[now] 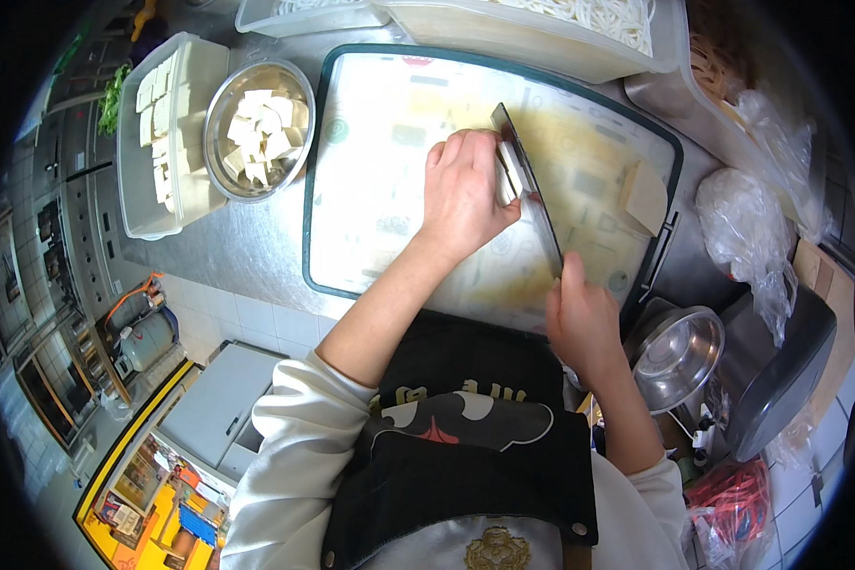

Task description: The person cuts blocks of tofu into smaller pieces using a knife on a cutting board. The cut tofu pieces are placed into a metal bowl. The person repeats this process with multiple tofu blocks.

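My right hand [586, 324] grips the handle of a kitchen cleaver [531, 185], its blade slanting up and leftwards over the cutting board [385, 235]. Against the blade's left side, my left hand [467, 189] holds a piece of white tofu [511, 171]; the palm and fingers hide much of it, and thin cut lines show in it. A larger pale tofu slab [643, 197] lies at the board's right edge. Yellowish wet stains mark the board around the blade. Left of the board, a steel bowl [217, 160] contains several chunks of cut tofu [267, 135].
A plastic tub [203, 149] of tofu blocks stands at far left. Tubs of white noodles [591, 21] line the back. On the right are a clear plastic bag [744, 221], an empty steel bowl [679, 360] and a dark bin lid [780, 377]. The steel counter [256, 242] ends nearby.
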Available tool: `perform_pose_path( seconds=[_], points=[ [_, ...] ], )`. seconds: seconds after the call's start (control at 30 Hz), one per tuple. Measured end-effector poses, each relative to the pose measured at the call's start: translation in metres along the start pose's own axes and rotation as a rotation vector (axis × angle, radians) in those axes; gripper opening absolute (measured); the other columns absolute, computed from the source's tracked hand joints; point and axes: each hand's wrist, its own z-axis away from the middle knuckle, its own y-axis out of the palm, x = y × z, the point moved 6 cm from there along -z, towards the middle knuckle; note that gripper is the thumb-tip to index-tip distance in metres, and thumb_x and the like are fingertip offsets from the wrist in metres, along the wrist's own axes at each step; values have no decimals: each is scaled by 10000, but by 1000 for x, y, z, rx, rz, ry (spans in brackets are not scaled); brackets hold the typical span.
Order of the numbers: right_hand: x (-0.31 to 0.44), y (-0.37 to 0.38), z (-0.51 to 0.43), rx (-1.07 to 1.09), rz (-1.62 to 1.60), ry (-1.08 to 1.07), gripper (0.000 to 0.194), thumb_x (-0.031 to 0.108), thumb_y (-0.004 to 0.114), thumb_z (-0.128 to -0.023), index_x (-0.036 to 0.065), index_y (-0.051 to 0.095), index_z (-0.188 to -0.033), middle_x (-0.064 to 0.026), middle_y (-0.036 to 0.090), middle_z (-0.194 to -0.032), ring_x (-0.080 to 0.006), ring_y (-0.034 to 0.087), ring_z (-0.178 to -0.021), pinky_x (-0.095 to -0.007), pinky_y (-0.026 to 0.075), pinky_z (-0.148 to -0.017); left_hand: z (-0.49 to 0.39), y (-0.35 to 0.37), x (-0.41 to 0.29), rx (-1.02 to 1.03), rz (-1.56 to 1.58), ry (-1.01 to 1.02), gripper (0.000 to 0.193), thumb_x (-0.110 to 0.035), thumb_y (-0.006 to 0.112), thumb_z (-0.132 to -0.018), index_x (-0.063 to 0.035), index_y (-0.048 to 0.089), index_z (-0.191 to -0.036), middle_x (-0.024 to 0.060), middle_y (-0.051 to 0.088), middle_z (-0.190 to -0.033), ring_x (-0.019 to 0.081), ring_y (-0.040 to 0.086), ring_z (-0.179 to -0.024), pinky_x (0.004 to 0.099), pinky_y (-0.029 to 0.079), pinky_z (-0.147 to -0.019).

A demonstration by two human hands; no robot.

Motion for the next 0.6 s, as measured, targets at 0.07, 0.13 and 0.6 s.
perform_pose_path(
  seconds=[0.07,0.13,0.6],
  points=[
    [-3,3,-4,2,10,18,383,141,543,-849,-27,460,-1184,-211,622,-648,-420,612,-573,-524,493,-564,0,-1,0,2,-9,-1,671,-134,839,-530,-36,509,-1106,115,581,-1035,311,539,-1030,406,395,-903],
    [-3,3,-7,-29,19,-2,381,147,535,-852,-23,467,-1186,-212,620,-642,-421,612,-574,-521,495,-568,1,-2,-1,41,-17,6,722,-172,839,-558,-18,495,-1175,134,564,-1100,325,506,-1108,444,362,-965],
    [17,-21,15,-170,-25,-180,197,89,537,-800,25,491,-981,-167,625,-642,-372,626,-567,-483,499,-534,25,14,-10,59,-376,-63,669,-197,566,-873,75,294,-1420,229,244,-1517,371,203,-1423,585,174,-1115]
  ],
)
